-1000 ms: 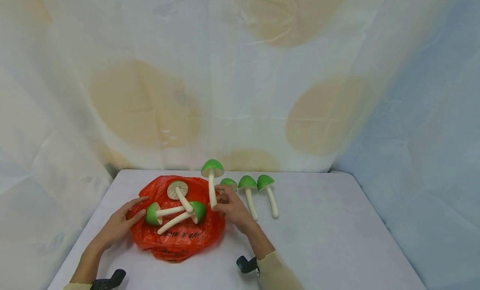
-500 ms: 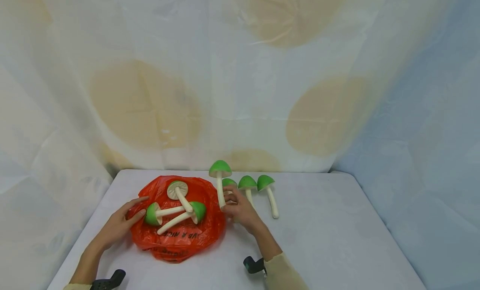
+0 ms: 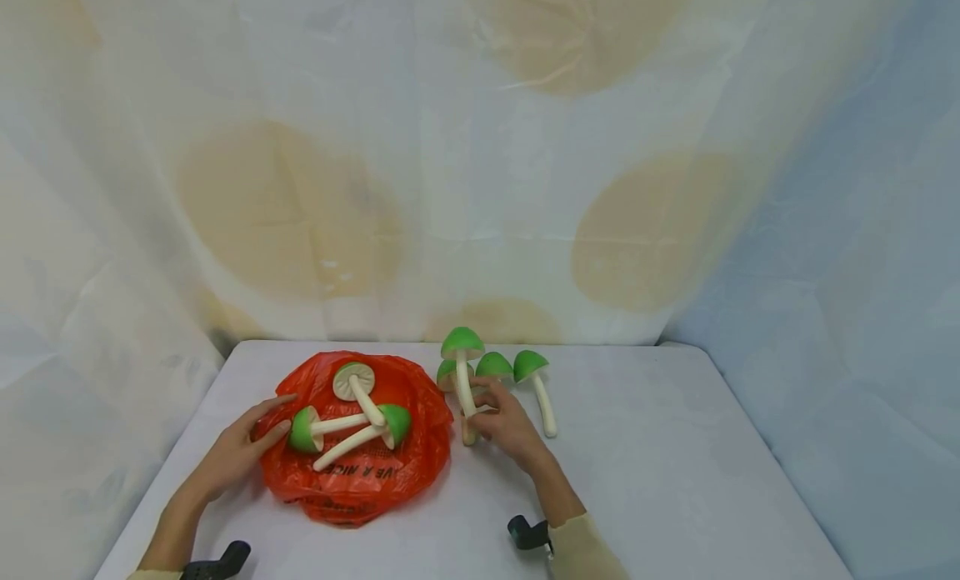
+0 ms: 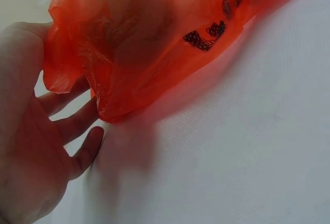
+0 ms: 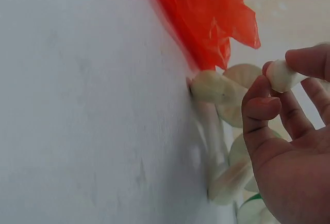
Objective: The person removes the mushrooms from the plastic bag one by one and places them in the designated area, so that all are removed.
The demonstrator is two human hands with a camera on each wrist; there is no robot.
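In the head view my right hand (image 3: pixel 512 423) pinches a toy mushroom (image 3: pixel 462 344) by the lower part of its pale stem, green cap up. The right wrist view shows its stem end (image 5: pixel 281 76) between thumb and fingers. Behind it stand three more toy mushrooms, including a middle one (image 3: pixel 493 366) and a right one (image 3: pixel 543 401); the leftmost is partly covered by the held one. My left hand (image 3: pixel 231 457) rests against the left side of a red plastic bag (image 3: pixel 348 497), its fingers spread loosely along the edge, also seen in the left wrist view.
Three toy mushrooms, one of them with its cap's underside showing (image 3: pixel 352 382), lie crossed on top of the bag. The white table (image 3: pixel 675 480) ends at a spotted cloth backdrop (image 3: pixel 480 188). Cloth walls stand on both sides.
My right hand has carried the held mushroom rightward from the bag's right edge to in front of the leftmost standing mushroom, slightly lower. My left hand and the bag have stayed put.
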